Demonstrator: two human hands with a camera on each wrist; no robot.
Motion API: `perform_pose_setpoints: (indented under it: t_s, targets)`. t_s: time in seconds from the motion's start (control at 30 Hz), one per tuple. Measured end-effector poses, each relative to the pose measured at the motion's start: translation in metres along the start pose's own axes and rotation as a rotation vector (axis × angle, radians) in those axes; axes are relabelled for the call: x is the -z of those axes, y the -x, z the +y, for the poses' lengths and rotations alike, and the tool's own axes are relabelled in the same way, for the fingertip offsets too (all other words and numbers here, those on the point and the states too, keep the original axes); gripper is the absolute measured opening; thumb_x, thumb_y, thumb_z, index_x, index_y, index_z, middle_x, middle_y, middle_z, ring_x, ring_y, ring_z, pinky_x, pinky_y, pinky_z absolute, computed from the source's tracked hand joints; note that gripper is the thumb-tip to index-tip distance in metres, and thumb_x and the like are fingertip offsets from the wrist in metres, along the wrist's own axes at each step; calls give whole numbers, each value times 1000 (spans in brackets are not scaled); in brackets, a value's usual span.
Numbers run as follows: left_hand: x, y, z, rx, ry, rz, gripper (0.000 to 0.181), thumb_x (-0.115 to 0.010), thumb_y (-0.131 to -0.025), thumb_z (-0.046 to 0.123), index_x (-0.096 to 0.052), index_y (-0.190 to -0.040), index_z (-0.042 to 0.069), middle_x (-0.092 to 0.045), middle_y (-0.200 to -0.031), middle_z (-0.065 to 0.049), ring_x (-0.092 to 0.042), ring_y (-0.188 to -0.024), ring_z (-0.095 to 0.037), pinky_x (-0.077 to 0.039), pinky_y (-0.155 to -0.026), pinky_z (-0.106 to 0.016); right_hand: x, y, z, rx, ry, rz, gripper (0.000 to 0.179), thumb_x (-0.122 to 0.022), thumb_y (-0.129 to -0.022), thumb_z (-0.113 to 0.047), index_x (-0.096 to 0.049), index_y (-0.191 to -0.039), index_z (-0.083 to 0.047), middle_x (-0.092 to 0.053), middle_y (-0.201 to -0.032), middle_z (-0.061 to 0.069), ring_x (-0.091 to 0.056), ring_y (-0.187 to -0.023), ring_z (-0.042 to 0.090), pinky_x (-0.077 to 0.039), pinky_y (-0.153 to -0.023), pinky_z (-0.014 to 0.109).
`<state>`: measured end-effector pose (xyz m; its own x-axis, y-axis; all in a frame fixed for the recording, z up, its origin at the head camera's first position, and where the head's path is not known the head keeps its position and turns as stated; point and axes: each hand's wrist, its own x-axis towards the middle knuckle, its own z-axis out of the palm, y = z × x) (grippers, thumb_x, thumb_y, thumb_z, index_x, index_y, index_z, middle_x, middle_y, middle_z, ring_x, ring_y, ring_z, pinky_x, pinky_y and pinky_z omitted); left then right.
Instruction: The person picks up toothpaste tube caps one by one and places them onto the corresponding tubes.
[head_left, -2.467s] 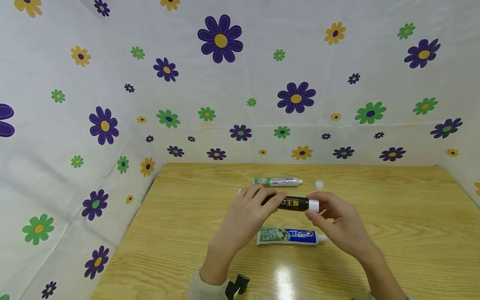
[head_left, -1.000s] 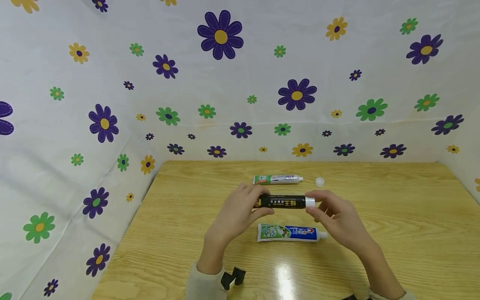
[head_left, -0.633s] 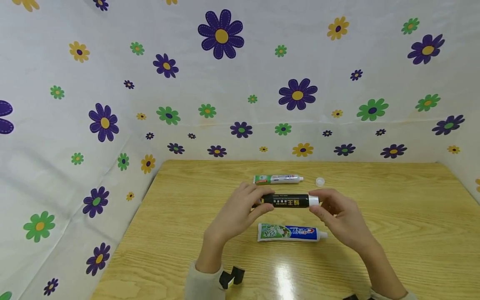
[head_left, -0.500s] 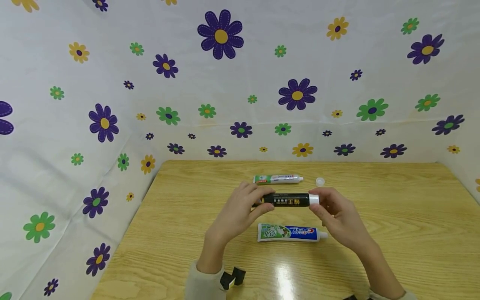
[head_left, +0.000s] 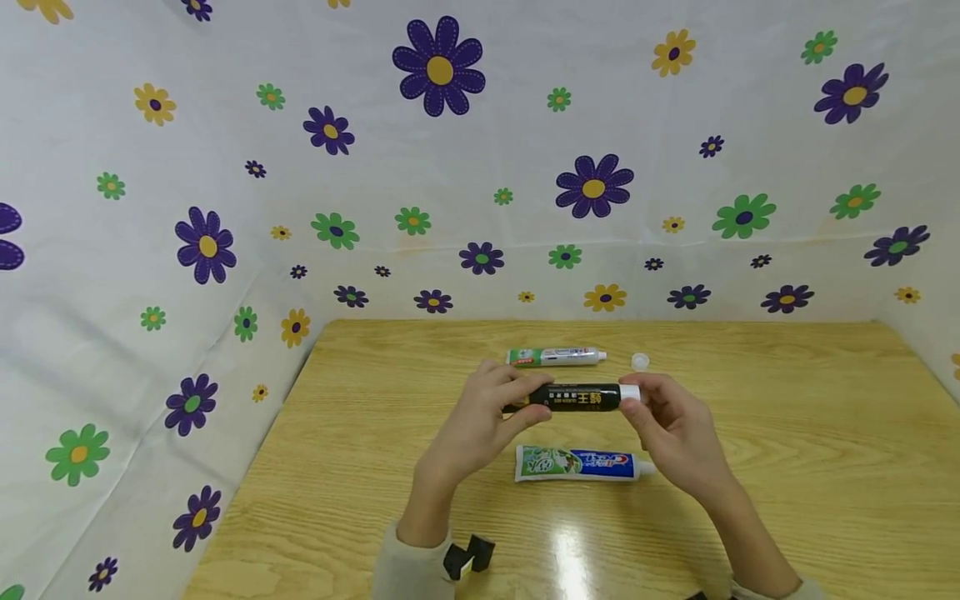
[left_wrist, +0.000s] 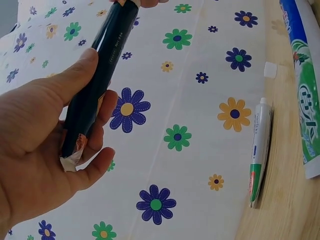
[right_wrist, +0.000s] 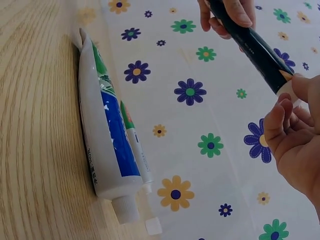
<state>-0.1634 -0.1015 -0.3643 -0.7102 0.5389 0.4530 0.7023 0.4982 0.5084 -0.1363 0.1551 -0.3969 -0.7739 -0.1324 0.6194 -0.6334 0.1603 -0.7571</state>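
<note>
A black toothpaste tube (head_left: pixel 583 397) with gold lettering is held level above the table between both hands. My left hand (head_left: pixel 480 425) grips its flat tail end, thumb on the near side and fingers curled round the far side. On the other end, my right hand (head_left: pixel 678 433) pinches the white cap (head_left: pixel 630 392) between thumb and forefinger. In the left wrist view the crimped tail (left_wrist: pixel 72 157) shows in the palm. The right wrist view shows the cap sitting against the tube's end, partly hidden by the fingers.
A green, white and blue toothpaste tube (head_left: pixel 577 465) lies on the wooden table (head_left: pixel 360 467) in front of the hands. Behind them lies a smaller green and white tube (head_left: pixel 555 357), with a loose white cap (head_left: pixel 640 362) to its right. Flowered cloth (head_left: pixel 480 167) hangs along the table's back and side.
My left hand has shifted toward the tube's tail, and the gold lettering has come into fuller view. The right fingers have changed their hold on the cap slightly. The tubes on the table stay put.
</note>
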Motion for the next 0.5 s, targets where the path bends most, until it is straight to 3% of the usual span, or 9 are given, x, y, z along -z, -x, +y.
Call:
perform_pose_setpoints:
  t_s: [0.23, 0.5]
  targets:
    - [-3, -2, 2, -6, 5, 32, 40, -74, -88, 23, -70, -125, 9, -67, -99, -1, -41, -84, -14, -36, -71, -27, -2, -2, -3, -66, -2, 53, 23, -56, -92, 15, -64, -112, 7, -53, -67, -7, -42, -45, 7, -36, -38, 23]
    - [-10, -4, 3, 70, 14, 1, 41, -73, -88, 26, -70, -127, 13, -66, -99, -1, -41, -87, -14, -36, -70, -26, -3, -3, -10, -221, 58, 100, 13, -57, -97, 5, -66, -106, 6, -54, -65, -4, -44, -51, 6, -37, -43, 26]
